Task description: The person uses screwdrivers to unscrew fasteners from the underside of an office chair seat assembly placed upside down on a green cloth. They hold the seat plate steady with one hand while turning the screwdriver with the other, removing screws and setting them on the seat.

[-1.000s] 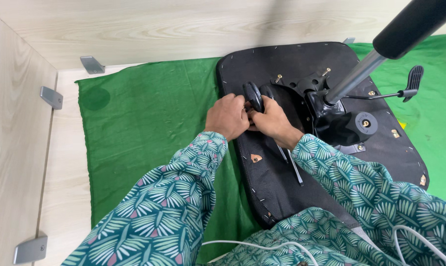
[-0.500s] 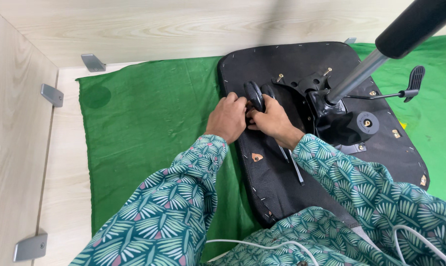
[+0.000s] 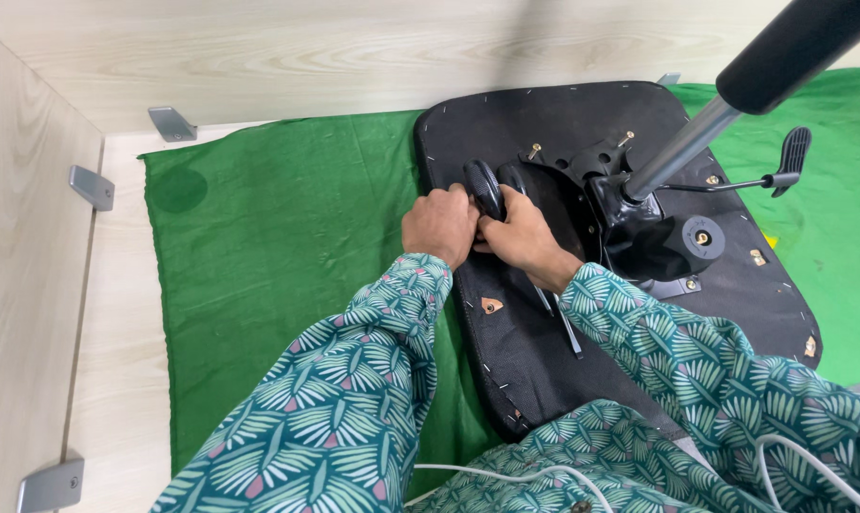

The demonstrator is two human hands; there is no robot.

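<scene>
Both hands, left hand (image 3: 439,224) and right hand (image 3: 520,237), are clamping together around the black plastic armrest bracket (image 3: 485,187), steadying it against the upturned black fabric-covered chair seat (image 3: 506,332).

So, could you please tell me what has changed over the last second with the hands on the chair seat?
Hardly anything visibly changed. The left hand and right hand stay pressed together around the black knob-like part on the upturned chair seat. The gas-lift column, lever and green cloth lie as before.
</scene>
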